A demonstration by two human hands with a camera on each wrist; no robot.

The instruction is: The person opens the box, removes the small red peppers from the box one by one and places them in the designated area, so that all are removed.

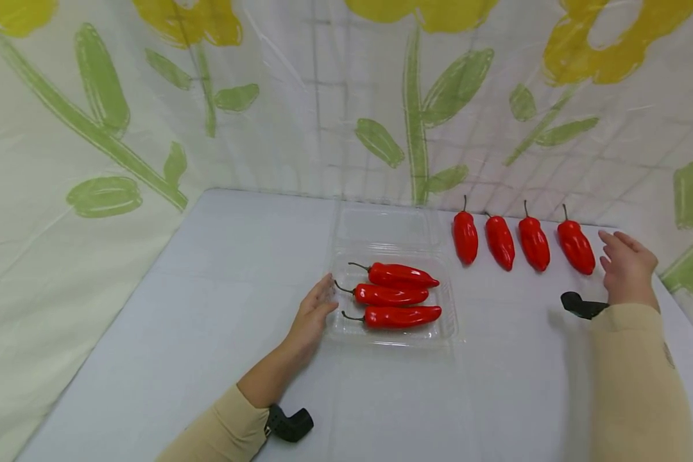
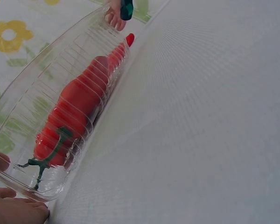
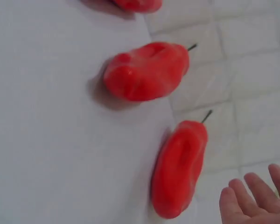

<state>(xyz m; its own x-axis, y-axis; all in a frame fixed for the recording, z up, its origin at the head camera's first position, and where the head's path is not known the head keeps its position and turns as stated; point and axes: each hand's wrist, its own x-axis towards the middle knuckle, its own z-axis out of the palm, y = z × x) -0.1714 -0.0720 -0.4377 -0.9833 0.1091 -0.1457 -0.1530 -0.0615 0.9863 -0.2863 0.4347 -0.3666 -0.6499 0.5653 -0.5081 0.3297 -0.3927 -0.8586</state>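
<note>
Three red peppers (image 1: pixel 401 316) lie side by side in a clear plastic container (image 1: pixel 450 321), stems to the left; its lid (image 1: pixel 384 224) is folded back behind. My left hand (image 1: pixel 312 317) touches the container's left edge with relaxed fingers. In the left wrist view, fingers of the left hand (image 2: pixel 18 210) are at the end of the container (image 2: pixel 18 88) by the stems. My right hand (image 1: pixel 628 266) is just right of the rightmost loose pepper (image 1: pixel 576 247), holding nothing. In the right wrist view the right hand's spread fingers (image 3: pixel 254 196) are beside that pepper (image 3: pixel 179 170), apart from it.
Three more loose peppers (image 1: pixel 465 237) stand in a row to the left of the rightmost one, near the back edge of the white table (image 1: pixel 237 269). A flower-patterned cloth (image 1: pixel 300 115) hangs behind. Each wrist carries a black device (image 1: pixel 290 425).
</note>
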